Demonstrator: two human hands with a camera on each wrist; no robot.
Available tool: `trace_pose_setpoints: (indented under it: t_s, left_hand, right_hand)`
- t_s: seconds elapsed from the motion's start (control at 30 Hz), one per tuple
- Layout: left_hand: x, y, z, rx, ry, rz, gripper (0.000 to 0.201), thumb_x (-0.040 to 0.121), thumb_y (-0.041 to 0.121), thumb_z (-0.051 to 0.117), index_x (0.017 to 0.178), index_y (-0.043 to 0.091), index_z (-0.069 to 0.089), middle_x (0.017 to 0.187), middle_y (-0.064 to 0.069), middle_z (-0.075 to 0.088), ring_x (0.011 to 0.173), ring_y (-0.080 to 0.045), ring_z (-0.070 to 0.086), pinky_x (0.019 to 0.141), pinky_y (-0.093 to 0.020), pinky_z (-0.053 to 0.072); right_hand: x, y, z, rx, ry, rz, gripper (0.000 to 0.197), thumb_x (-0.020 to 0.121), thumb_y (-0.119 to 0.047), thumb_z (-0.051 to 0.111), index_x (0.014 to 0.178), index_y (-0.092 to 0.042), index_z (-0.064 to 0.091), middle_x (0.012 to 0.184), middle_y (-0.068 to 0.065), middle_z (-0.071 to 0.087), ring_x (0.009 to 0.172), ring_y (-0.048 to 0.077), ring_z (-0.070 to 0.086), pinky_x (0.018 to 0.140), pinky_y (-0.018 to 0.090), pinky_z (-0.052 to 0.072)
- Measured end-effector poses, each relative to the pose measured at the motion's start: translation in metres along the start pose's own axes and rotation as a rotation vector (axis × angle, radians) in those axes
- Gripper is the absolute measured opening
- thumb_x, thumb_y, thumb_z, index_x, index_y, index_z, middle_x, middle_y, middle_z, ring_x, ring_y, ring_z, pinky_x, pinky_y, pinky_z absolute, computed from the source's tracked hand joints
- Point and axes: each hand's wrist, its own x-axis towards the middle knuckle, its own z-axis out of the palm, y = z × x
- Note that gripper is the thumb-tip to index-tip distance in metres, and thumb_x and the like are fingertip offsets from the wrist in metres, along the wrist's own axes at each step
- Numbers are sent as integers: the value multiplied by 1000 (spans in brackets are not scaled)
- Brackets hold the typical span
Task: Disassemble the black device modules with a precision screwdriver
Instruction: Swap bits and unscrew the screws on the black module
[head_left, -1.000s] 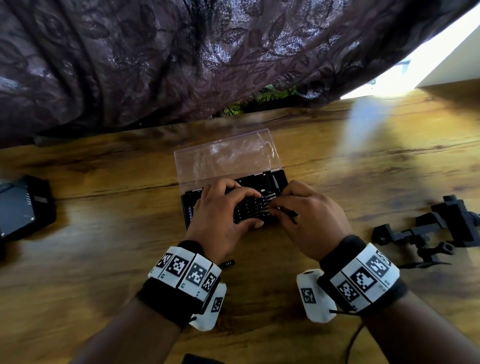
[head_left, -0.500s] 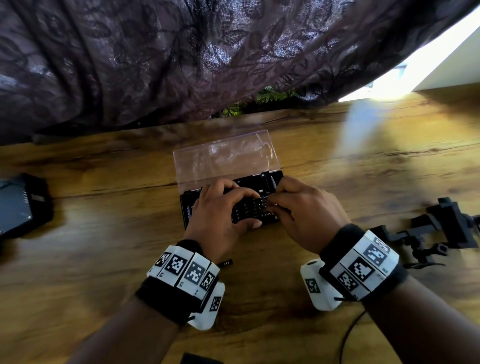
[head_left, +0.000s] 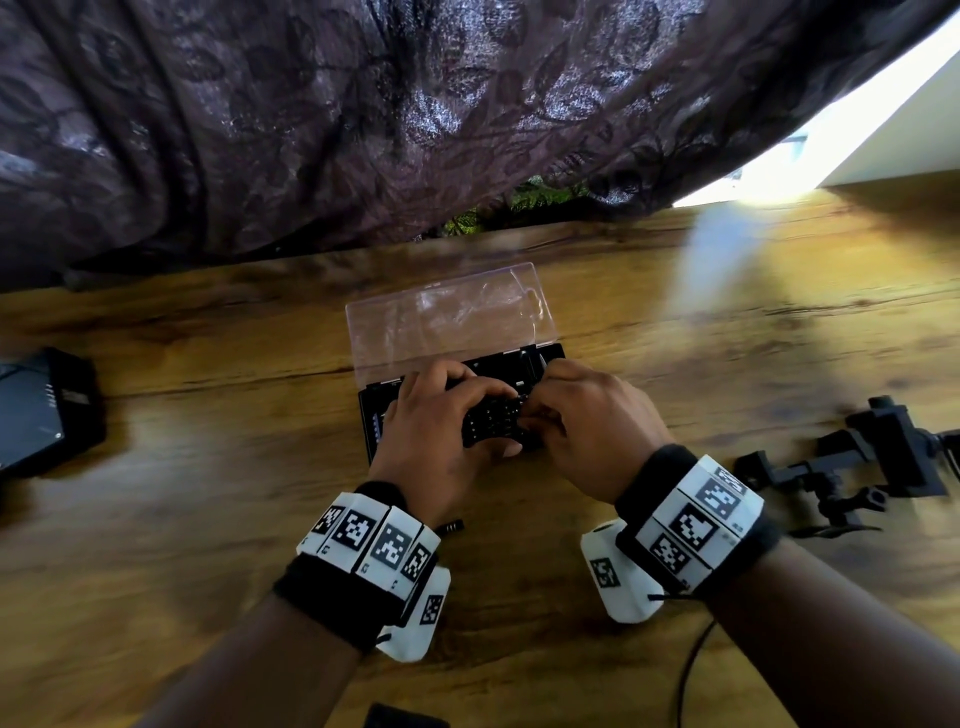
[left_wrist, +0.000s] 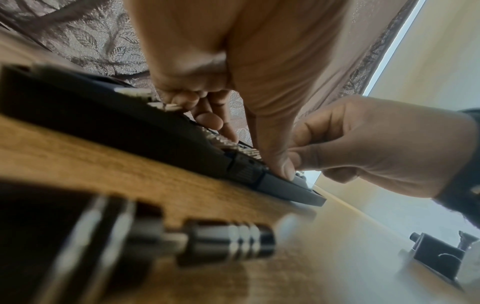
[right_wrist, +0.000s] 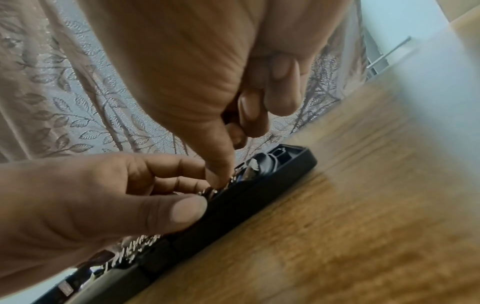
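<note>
A black bit case (head_left: 545, 356) with its clear lid (head_left: 447, 322) folded back lies mid-table. My left hand (head_left: 488, 415) grips the case: its thumb (right_wrist: 182, 211) presses the front edge and its fingers curl over the rows of metal bits (left_wrist: 226, 144). My right hand (head_left: 540, 410) is bunched over the bits beside it, one fingertip (right_wrist: 221, 176) touching them. Its other fingers curl round a slim dark thing (right_wrist: 228, 117), seemingly the screwdriver, mostly hidden. A black device module (head_left: 41, 410) sits far left. A black clamp-like assembly (head_left: 883, 457) lies far right.
A dark patterned curtain (head_left: 363, 104) hangs over the wooden table's (head_left: 208, 519) far edge. A small knurled metal piece (left_wrist: 228, 244) lies by my left wrist. A thin cable (head_left: 691, 670) trails from my right wrist. Another dark item (head_left: 400, 719) shows at the near edge.
My right hand has slid left and forward onto the bit rows. The slim dark tool that stuck out of it a second ago is now tucked under its fingers. The left hand holds still.
</note>
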Motion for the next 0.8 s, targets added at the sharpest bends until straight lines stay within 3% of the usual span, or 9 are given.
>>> trace_pose_setpoints:
  t_s: [0.13, 0.27, 0.33, 0.47, 0.57, 0.7, 0.8]
  left_hand:
    - [-1, 0, -1, -9, 2, 7, 51, 80, 52, 78, 128, 49, 60, 123, 15, 42, 123, -9, 36, 108, -42, 37]
    - [-1, 0, -2, -11, 6, 3, 53, 79, 51, 79, 129, 49, 60, 124, 15, 42, 124, -9, 37, 108, -40, 36]
    - [-2, 0, -2, -7, 11, 9, 53, 80, 51, 79, 129, 49, 60, 125, 15, 42, 125, -9, 37, 109, -39, 35]
    - [-2, 2, -2, 31, 0, 27, 63, 82, 49, 77, 140, 50, 52, 129, 14, 40, 127, -10, 36, 111, -40, 34]
    - [-2, 3, -3, 71, -23, 66, 67, 85, 47, 75, 145, 51, 47, 133, 13, 38, 128, -10, 34, 112, -44, 37]
    - [-3, 2, -4, 103, -29, 97, 57, 86, 46, 74, 138, 53, 54, 134, 13, 40, 123, -12, 36, 107, -47, 42]
    - [-2, 3, -5, 110, -39, 106, 51, 87, 47, 73, 135, 52, 58, 135, 14, 39, 121, -12, 35, 104, -47, 44]
  right_hand:
    - [-10, 12, 4, 137, 96, 15, 15, 95, -27, 67, 104, -25, 78, 97, -10, 63, 77, 10, 60, 67, 32, 55]
    - [-23, 30, -3, 241, 278, 191, 14, 92, -25, 72, 104, -27, 79, 94, -13, 68, 77, 0, 60, 71, 17, 49]
    - [-29, 33, -4, 246, 256, 227, 12, 90, -25, 74, 101, -29, 79, 95, -16, 67, 78, -2, 60, 73, 18, 50]
    - [-33, 25, 0, 248, 173, 213, 13, 91, -28, 73, 102, -29, 79, 97, -17, 64, 77, -4, 57, 70, 8, 41]
    - [-29, 17, 3, 210, 154, 180, 15, 93, -30, 71, 106, -30, 78, 99, -17, 62, 78, -1, 57, 72, 14, 45]
    - [-25, 10, 6, 127, 135, 153, 18, 94, -30, 68, 110, -28, 78, 103, -10, 65, 83, 9, 61, 75, 31, 58]
    - [-23, 7, 5, 129, 101, 169, 17, 94, -29, 69, 107, -26, 78, 103, -8, 66, 86, 11, 62, 77, 30, 57]
